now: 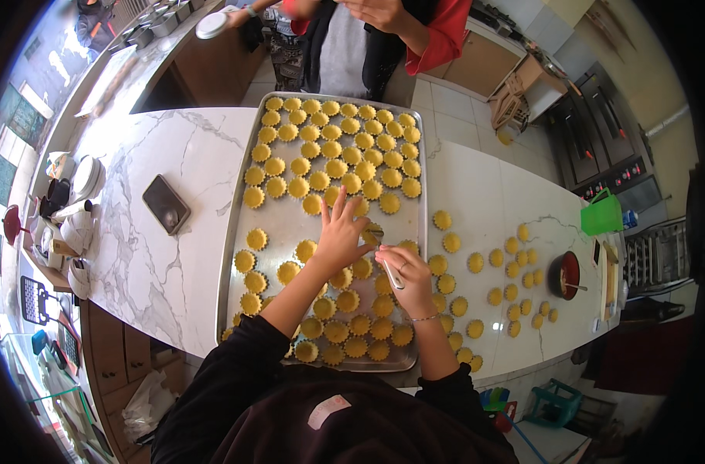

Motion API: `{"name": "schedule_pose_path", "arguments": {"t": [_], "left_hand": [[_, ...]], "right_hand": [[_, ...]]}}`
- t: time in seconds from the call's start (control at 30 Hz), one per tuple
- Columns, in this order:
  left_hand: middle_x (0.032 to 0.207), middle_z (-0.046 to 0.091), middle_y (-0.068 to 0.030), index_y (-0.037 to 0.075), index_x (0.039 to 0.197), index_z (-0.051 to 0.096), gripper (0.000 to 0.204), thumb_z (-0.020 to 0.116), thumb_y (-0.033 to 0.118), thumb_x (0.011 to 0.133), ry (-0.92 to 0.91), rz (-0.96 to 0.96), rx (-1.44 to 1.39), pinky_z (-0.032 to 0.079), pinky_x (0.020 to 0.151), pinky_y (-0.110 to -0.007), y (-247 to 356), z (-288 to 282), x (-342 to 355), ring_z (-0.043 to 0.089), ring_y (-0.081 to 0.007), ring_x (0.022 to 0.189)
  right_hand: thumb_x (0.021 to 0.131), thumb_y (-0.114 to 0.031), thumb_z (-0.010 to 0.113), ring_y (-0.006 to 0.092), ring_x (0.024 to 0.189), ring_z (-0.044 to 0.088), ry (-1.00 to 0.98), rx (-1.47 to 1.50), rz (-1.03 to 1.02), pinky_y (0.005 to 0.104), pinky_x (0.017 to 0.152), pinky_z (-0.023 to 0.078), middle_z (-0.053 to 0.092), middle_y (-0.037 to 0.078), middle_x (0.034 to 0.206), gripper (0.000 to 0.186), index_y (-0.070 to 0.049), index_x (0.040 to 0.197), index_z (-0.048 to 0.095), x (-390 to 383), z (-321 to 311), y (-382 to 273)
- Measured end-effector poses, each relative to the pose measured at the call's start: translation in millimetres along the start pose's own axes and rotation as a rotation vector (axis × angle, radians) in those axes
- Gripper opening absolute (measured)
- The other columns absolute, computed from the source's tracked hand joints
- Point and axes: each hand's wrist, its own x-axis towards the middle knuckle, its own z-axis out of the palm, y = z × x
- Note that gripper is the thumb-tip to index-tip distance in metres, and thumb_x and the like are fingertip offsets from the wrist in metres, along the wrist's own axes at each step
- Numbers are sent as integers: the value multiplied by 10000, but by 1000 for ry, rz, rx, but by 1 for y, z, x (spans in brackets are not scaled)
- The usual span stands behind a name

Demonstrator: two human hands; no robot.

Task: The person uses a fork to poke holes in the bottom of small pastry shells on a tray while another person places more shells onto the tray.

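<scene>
Marbled counter (213, 151), phone (166, 204) (near tray (286, 223)).

From the wearer's head, a fisheye camera is looking over the near edge of the metal tray (285, 224), facing steeply down and a little forward. It is sitting quite close: the tray is filling the middle, the wearer's torso (290, 433) is coming in just below it, the desk (120, 255) is curving at both sides of the tray, and another person (343, 54) is appearing beyond the tray's far edge.
</scene>
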Motion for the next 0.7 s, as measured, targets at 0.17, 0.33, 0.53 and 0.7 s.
{"name": "schedule_pose_path", "arguments": {"t": [0.17, 0.33, 0.53, 0.7], "left_hand": [[1364, 386, -128, 127, 993, 676, 453, 800, 329, 607, -1, -16, 3, 112, 1050, -694, 2, -1, 0, 124, -383, 1398], [1362, 391, -124, 128, 983, 684, 437, 790, 341, 616, 3, -18, -11, 103, 1048, -700, 3, -1, 1, 131, -383, 1396], [1358, 398, -126, 123, 972, 692, 431, 786, 350, 617, 9, -35, -12, 95, 1048, -700, 3, -1, 2, 130, -383, 1397], [1347, 408, -121, 126, 940, 693, 400, 754, 415, 669, 29, -22, 25, 121, 1032, -709, 1, 4, 1, 144, -382, 1392]], "right_hand": [[701, 30, 706, 241, 863, 653, 4, 15, 34, 318, 715, 546, 660, 85, 941, 253, -64, 931, 659, -1, 1, 0], [705, 31, 711, 237, 850, 654, 55, 30, 36, 314, 708, 548, 663, 82, 932, 249, -66, 929, 661, -3, -2, -3], [708, 24, 716, 237, 850, 653, 49, -6, -15, 316, 708, 546, 663, 80, 923, 239, -68, 921, 660, -1, -5, -8], [711, 17, 712, 244, 857, 647, 7, -37, -21, 322, 708, 536, 656, 84, 941, 256, -66, 945, 650, -4, -2, -4]]}}
